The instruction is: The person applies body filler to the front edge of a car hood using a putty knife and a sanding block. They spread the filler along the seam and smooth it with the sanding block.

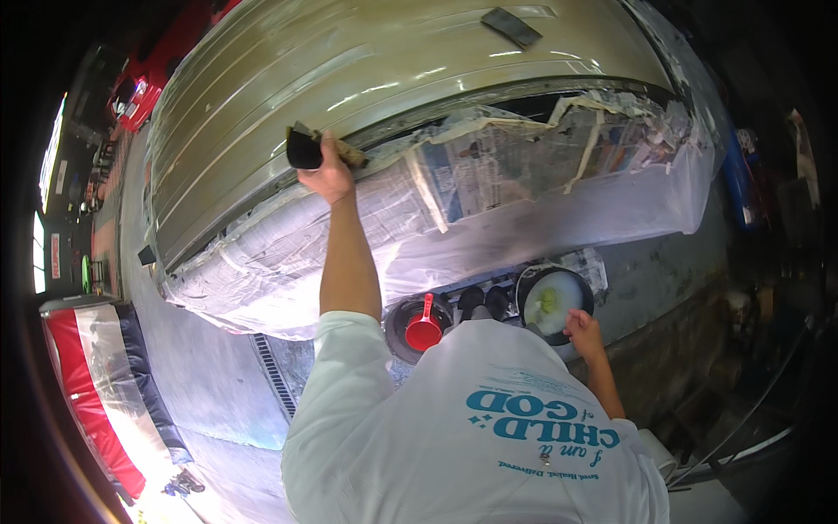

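Observation:
My left hand point(332, 177) is closed around a black folded sheet point(304, 148) that looks like sandpaper, with a worn tan piece beside it. The hand is at the near edge of a ridged, glossy, brownish vehicle roof point(262, 113). Farther right on that roof lies a flat dark grey pad point(511, 28). My right hand point(583, 332), its fingers curled, hangs at the near right rim of a black bucket point(529, 284). Cloudy water with a yellow-green lump point(548, 302) fills the bucket. I see nothing held in that hand.
Masking paper point(471, 175) and clear plastic sheeting point(576, 218) drape down the vehicle's side. Left of the bucket, a red dipper point(424, 332) sits on another dark bucket point(397, 336). A floor drain grate point(274, 375) lies left. A red vehicle point(144, 87) stands far left.

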Action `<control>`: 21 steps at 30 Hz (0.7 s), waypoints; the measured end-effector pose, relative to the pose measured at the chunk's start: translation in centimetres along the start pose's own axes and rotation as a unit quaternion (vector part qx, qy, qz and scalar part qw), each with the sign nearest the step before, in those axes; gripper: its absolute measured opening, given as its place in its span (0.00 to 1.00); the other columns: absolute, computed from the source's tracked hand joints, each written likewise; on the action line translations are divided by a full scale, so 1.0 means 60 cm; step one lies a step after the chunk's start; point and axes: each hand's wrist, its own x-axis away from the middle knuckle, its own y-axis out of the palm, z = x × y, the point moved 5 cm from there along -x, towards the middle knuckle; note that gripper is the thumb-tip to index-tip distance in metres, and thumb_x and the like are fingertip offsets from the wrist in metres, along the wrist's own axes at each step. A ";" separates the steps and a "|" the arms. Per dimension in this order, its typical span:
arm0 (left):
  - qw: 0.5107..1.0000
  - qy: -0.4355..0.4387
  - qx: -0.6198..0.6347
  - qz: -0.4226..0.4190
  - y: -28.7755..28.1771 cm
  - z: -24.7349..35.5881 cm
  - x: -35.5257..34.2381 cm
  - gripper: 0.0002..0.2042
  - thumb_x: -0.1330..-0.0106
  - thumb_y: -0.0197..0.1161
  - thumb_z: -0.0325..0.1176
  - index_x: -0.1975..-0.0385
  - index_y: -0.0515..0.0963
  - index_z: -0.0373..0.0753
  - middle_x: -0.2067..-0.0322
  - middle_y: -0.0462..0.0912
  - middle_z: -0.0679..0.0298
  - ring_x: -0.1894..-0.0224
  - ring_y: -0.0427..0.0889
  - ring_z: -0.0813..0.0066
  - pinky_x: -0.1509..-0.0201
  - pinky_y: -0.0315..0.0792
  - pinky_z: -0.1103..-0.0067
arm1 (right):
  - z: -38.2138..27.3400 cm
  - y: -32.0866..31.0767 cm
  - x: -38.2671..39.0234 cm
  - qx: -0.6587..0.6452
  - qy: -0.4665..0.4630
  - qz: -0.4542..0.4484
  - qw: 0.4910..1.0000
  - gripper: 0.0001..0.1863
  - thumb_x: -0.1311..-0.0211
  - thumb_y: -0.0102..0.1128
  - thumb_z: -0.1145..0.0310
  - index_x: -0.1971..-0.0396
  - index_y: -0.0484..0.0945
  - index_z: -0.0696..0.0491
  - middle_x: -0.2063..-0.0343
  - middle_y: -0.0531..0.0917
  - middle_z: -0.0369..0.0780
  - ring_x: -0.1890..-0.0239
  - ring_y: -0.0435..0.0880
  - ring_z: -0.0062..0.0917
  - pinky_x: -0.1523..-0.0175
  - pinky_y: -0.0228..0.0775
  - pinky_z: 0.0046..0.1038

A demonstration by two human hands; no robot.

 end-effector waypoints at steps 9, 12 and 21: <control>0.905 0.173 -0.022 -0.387 0.107 0.154 0.292 0.21 0.46 0.77 0.30 0.51 0.82 0.39 0.62 0.86 0.58 0.61 0.86 0.58 0.54 0.80 0.67 | -0.325 0.113 0.093 0.000 -0.216 -0.049 0.975 0.34 0.30 0.64 0.69 0.27 0.65 0.58 0.41 0.80 0.45 0.44 0.80 0.25 0.40 0.74 0.30; 0.874 -0.058 0.006 -0.483 0.108 0.157 0.426 0.24 0.47 0.80 0.39 0.52 0.82 0.38 0.59 0.86 0.52 0.56 0.86 0.50 0.50 0.80 0.63 | -0.412 0.161 0.120 0.026 -0.308 -0.043 0.950 0.36 0.31 0.64 0.72 0.25 0.61 0.59 0.36 0.76 0.48 0.37 0.76 0.30 0.33 0.70 0.34; 0.861 -0.199 0.016 -0.468 0.068 0.113 0.444 0.22 0.43 0.81 0.34 0.51 0.82 0.36 0.65 0.85 0.63 0.62 0.84 0.74 0.54 0.79 0.75 | -0.390 0.116 0.108 0.077 -0.234 0.041 0.968 0.23 0.28 0.57 0.71 0.36 0.66 0.56 0.59 0.81 0.38 0.60 0.81 0.26 0.55 0.75 0.34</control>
